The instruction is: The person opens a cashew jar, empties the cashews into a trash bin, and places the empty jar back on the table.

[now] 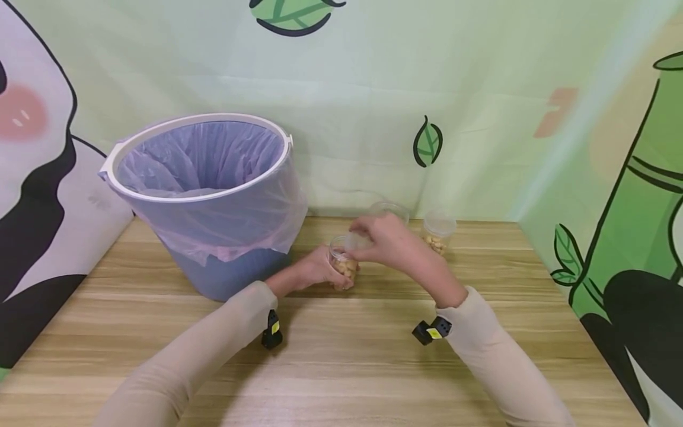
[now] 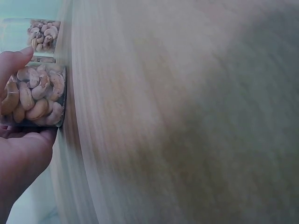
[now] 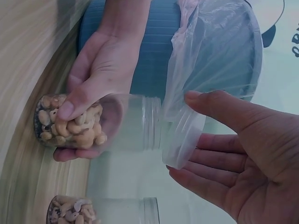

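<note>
My left hand grips a clear jar by its lower part, thumb on one side and fingers round the other. Cashews fill about the lower half of it. The jar's threaded mouth is uncovered. Just off that mouth, my right hand holds a translucent plastic lid by its edge, between thumb and fingertips. The lid tilts slightly against the rim. In the left wrist view, the jar's base is down at the wooden table.
Left of the hands stands a blue bin with a white rim and a thin plastic liner. Behind my right hand are a clear round container, partly hidden, and another jar with cashews. A printed cloth hangs behind the table.
</note>
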Demonstrator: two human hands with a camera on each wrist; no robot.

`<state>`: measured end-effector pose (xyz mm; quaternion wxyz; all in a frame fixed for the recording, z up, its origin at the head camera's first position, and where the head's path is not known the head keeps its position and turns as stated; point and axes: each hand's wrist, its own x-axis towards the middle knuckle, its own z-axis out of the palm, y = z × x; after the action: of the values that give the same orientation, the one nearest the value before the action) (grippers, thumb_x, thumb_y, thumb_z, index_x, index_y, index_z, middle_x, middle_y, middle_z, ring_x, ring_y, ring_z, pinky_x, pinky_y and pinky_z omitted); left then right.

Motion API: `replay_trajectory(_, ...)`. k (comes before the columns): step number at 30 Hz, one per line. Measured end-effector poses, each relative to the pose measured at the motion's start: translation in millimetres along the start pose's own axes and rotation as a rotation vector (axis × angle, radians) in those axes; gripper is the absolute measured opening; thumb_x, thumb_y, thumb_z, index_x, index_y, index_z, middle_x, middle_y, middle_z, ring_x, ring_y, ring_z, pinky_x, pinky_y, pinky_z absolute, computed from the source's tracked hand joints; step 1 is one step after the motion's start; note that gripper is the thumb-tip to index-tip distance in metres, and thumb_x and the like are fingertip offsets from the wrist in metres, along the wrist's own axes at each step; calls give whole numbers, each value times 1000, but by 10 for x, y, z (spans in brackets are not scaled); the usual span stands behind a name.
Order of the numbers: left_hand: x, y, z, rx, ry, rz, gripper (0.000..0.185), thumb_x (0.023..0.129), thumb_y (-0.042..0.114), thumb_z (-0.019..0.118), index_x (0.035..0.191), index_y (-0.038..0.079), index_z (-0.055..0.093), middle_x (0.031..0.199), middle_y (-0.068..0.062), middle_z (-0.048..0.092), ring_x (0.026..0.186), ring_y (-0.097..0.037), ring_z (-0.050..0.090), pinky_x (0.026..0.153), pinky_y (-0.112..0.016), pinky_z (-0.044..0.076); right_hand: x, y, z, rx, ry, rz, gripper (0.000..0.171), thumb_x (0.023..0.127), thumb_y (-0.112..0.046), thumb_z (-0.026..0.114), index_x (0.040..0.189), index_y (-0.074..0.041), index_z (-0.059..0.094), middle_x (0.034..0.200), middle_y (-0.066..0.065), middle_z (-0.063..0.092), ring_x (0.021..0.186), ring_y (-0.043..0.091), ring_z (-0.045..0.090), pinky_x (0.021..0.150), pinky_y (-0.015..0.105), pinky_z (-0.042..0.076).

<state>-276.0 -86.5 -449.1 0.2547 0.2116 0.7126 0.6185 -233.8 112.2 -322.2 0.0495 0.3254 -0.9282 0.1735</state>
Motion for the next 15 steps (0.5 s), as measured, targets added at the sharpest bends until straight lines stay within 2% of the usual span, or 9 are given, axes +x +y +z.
replay_trajectory(3,9,-2,3,6,13,-7,55,75,-14,77,127,-9,61,116,-20,71,91,-16,70,76,-26,58,-41,30,9,27,8,22,43,85,-28,82,116,-1,71,109,13,75,101,27,70,88,40,58)
replay_trajectory(7,13,-5,3,-3,13,-13,58,74,-16,76,129,-6,61,121,-24,69,93,-18,71,78,-28,58,-97,66,18,67,2,65,42,83,-26,83,114,-1,69,108,14,73,102,28,69,89,41,57)
replay_trajectory(10,11,-12,4,2,10,-4,55,74,-15,76,127,-6,62,118,-24,69,92,-19,71,77,-28,58,-137,104,42,83,6,79,40,81,-24,85,110,-4,66,104,11,72,97,25,68,84,40,57)
replay_trajectory(15,6,-9,12,19,28,-6,51,72,-13,78,121,-7,64,103,-14,73,89,-20,70,77,-29,58,-187,183,111,100,7,59,43,76,-21,90,101,-8,58,93,5,65,81,18,58,72,34,53)
